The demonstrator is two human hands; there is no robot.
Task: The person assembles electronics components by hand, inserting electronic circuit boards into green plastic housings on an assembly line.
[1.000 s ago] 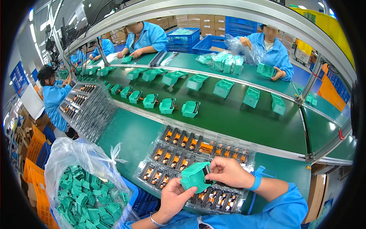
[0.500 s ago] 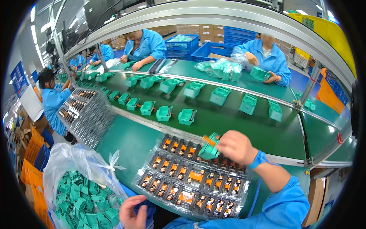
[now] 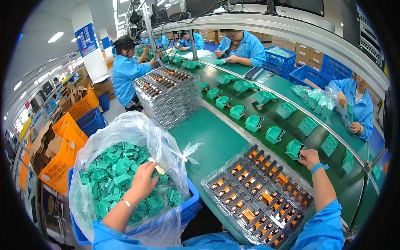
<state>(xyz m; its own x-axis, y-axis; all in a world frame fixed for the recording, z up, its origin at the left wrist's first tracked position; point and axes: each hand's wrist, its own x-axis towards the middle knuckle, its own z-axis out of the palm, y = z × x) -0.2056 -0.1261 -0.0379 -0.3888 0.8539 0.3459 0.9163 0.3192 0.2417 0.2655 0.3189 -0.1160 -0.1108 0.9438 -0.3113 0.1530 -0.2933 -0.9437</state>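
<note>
Right hand (image 3: 308,158) pinching green plastic housing (image 3: 294,149) on conveyor belt's (image 3: 350,189) near edge | left hand (image 3: 143,181), grip indiscernible, over housing-filled bag (image 3: 112,125) | parts tray (image 3: 208,183) beside table's (image 3: 204,133) near edge; tray stack (image 3: 175,100) leftward, table surface between.

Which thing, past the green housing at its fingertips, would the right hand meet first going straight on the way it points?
Probably the next green housing to the left on the belt, though how high the right hand sits is unclear.
</note>
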